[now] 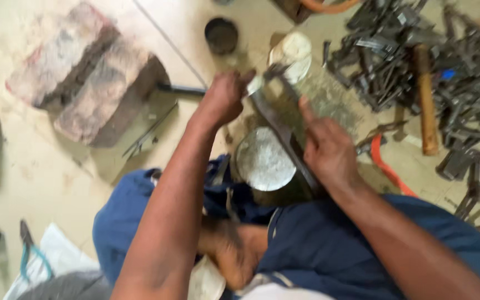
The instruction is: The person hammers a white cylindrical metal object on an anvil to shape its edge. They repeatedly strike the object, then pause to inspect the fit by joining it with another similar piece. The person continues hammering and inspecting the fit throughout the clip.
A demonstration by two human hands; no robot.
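Long metal bar point(284, 130), centre frame, axis running upper left to lower right over round can point(263, 160). Left hand point(221, 100) closed on its upper end; right hand point(329, 147) presses lower stretch, forefinger extended.

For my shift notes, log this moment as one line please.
left hand: grips end of long dark metal bar | right hand: presses on bar | under bar: round grey block | right: pile of metal parts
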